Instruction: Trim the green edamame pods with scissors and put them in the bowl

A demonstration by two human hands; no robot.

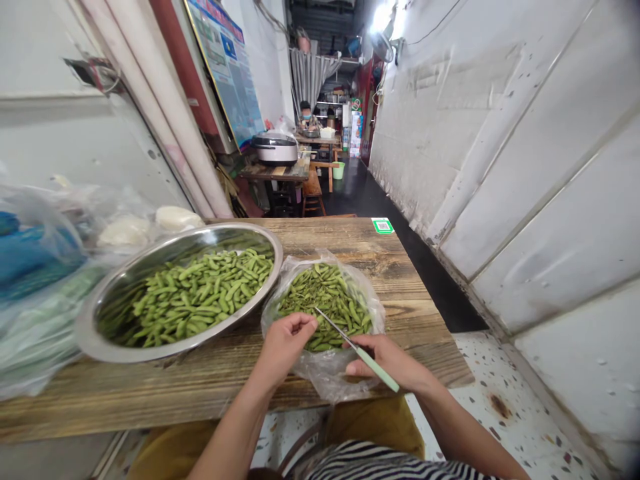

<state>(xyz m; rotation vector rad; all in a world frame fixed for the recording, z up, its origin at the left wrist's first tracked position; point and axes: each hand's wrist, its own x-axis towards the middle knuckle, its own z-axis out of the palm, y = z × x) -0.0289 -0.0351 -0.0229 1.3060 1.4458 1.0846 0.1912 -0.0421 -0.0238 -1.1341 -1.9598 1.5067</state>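
Note:
My right hand (383, 360) is closed around the light green handle of a small knife (373, 367). The thin metal blade points up and left, over the green soybean pods (345, 300) in a clear plastic bag (375, 300). My left hand (287, 340) is pinched closed at the near left of these pods, its fingertips close to the blade. What it pinches, if anything, is hidden among the pods behind. Left of the bag stands a wide steel basin (95, 340) with many more green pods (205, 293).
The basin and bag sit on a wooden table (300, 237), with plastic bags (40, 313) at its left end. A green QR code card (383, 226) lies at the far right corner. Beyond are a rice cooker (275, 148) on another table, a bench (313, 183) and a green bucket (339, 171).

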